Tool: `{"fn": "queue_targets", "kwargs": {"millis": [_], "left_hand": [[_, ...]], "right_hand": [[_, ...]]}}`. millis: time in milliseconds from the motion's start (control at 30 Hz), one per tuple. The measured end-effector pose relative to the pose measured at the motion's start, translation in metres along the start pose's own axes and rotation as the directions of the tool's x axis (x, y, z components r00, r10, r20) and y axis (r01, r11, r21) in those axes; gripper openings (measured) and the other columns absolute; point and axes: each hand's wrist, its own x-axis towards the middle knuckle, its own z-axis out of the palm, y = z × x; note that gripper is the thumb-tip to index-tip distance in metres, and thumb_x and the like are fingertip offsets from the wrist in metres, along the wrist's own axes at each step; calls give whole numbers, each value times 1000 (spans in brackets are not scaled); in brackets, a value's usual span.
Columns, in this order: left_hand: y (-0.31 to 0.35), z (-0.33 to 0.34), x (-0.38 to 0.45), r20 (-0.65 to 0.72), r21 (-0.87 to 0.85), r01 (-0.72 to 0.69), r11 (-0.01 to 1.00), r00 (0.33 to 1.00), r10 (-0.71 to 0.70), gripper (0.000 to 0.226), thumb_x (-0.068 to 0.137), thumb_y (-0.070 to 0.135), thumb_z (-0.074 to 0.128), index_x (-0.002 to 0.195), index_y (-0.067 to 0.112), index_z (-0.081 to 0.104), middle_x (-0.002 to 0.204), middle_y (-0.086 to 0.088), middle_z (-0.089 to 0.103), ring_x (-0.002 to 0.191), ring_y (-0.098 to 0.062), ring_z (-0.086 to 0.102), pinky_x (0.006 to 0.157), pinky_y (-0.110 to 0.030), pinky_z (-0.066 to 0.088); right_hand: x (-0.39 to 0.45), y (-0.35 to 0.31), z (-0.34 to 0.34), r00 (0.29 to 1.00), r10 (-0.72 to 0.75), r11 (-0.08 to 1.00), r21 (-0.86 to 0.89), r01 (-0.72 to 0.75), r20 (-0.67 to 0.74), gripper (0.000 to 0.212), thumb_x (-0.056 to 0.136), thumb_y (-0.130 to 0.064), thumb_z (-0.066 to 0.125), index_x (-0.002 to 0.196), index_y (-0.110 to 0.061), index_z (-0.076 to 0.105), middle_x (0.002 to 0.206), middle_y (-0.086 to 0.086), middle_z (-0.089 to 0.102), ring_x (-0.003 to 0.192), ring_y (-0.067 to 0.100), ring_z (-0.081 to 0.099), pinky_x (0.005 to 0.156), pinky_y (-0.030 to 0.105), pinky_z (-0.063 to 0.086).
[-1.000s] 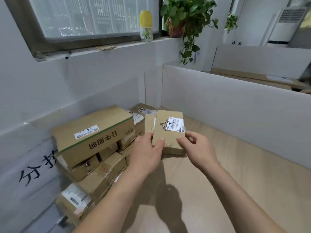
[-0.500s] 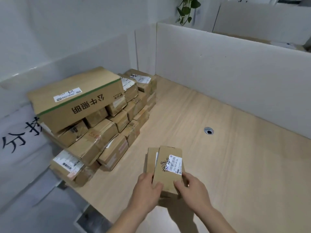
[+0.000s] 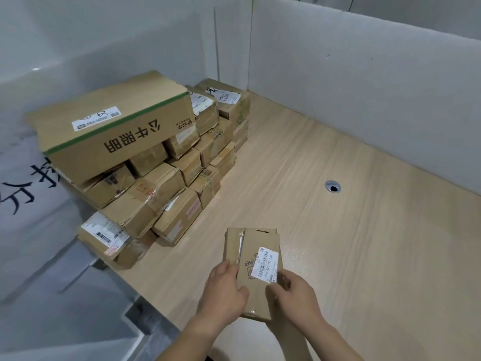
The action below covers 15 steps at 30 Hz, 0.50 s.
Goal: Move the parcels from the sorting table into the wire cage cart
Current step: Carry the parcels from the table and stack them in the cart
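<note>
You are looking down at a pale wood-grain sorting table [image 3: 338,230] walled in by grey-white partition panels [image 3: 364,87] at the back and right. At far left a grey sheet with large black characters [image 3: 23,194] is hanging below the table edge. Just right of it, a stack of brown cardboard parcels [image 3: 161,194] is sitting against the back-left corner, and a long brown carton with a green stripe and black print [image 3: 114,126] is lying across the top of the stack. A small box with a white label marked in black handwriting [image 3: 229,100] is resting at the stack's far end, near the partition corner.

Moving right, your left hand [image 3: 223,293] is gripping the left edge of two flat brown cardboard parcels [image 3: 257,272], fingers curled round them, thumb on the front. The front parcel is carrying a white barcode label [image 3: 268,260] beside black scribbled writing. Your right hand [image 3: 296,298] is pinching the parcels' right edge, fingertips touching the label's lower corner. The parcels are being held just over the table's near edge, apart from the stack.

Further right, a round metal-rimmed cable hole [image 3: 333,186] is showing in the tabletop.
</note>
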Motion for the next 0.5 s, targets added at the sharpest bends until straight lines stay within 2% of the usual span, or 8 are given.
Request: {"fn": "queue_targets", "kwargs": {"millis": [167, 333, 433, 500], "left_hand": [[5, 3, 13, 16, 92, 28, 995, 999, -30, 58, 75, 39, 46, 129, 24, 56, 137, 5, 45, 128, -17, 33, 109, -38, 39], [17, 12, 17, 59, 184, -9, 983, 998, -2, 60, 75, 43, 47, 133, 29, 52, 154, 5, 26, 143, -23, 18, 112, -44, 37], [23, 17, 21, 131, 206, -49, 977, 991, 22, 58, 79, 43, 48, 136, 35, 50, 162, 7, 12, 151, -23, 0, 117, -45, 31], [23, 19, 25, 125, 177, -73, 981, 991, 51, 54, 85, 38, 50, 138, 35, 51, 164, 6, 10, 152, -20, 0, 117, -42, 31]], "right_hand": [[13, 7, 1, 996, 90, 994, 65, -90, -2, 11, 91, -29, 63, 91, -26, 74, 82, -11, 73, 77, 3, 65, 66, 24, 50], [18, 17, 1, 986, 166, 963, 216, -160, -6, 16, 91, -20, 64, 96, -30, 76, 88, -19, 76, 82, -1, 69, 67, 20, 48], [22, 28, -7, 967, 253, 917, 327, -227, -38, 22, 88, -10, 67, 104, -25, 73, 94, -12, 78, 87, 9, 73, 79, 33, 58], [27, 37, -13, 953, 291, 899, 363, -244, -79, 32, 84, -4, 69, 111, -21, 69, 98, -7, 78, 91, 14, 73, 88, 42, 58]]}}
